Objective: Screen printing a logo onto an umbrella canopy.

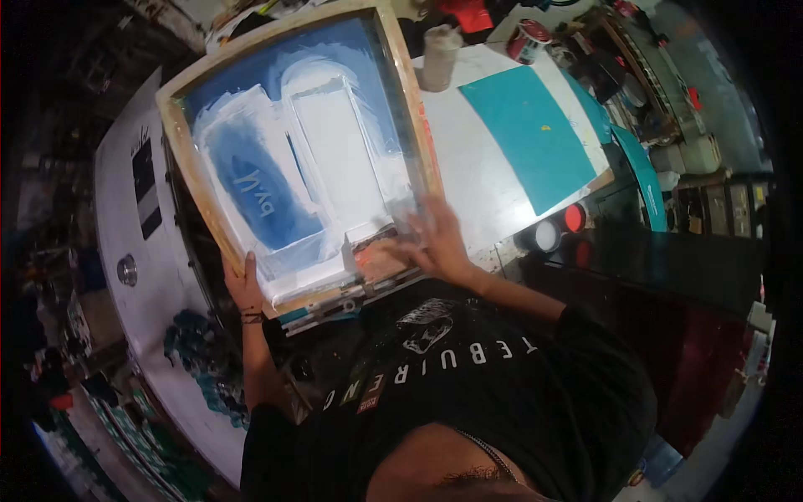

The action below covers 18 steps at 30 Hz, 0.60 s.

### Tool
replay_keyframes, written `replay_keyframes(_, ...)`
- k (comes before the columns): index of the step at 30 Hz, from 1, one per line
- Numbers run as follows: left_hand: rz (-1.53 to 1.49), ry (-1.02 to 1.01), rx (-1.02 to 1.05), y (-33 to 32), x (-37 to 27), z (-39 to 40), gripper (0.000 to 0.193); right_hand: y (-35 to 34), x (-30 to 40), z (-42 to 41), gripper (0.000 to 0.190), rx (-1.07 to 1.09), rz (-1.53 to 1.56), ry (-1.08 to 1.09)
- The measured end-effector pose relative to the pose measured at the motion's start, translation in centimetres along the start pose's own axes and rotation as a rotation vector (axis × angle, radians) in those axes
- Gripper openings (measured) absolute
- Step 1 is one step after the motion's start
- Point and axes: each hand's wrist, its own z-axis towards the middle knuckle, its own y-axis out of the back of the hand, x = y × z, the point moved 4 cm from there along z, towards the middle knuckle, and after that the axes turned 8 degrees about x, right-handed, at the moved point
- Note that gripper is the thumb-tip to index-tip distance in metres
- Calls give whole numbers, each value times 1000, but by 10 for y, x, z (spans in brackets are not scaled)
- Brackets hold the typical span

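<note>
A screen-printing frame (408,75), with a wooden rim and blue-and-white mesh, lies tilted across the view before me. White ink is smeared over its mesh. My left hand (243,283) grips the rim at its near left corner, thumb on top. At the near right corner, my right hand (442,241) is blurred over the mesh. Beside its fingers is a brown, orange-stained block (379,257), perhaps a squeegee; whether the hand holds it cannot be told. A metal clamp or hinge (349,305) shows along the near edge.
Teal sheets (533,138) lie on the white board at right. Beyond the frame stand a whitish container (441,58) and a red-and-white can (528,41). Open pots of white (547,235) and red (574,217) ink are at right. A white table (125,207) extends at left, bearing crumpled dark cloth (204,357).
</note>
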Motion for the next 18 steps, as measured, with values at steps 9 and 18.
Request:
replay_keyframes(9,-213,-135,256,-214,-152,29,58,155,-166,-113,58,-814,436,-758)
replay_keyframes(18,-196,-287,427,-460,-191,31,71,235,-334,-236,45,-945,366,-865)
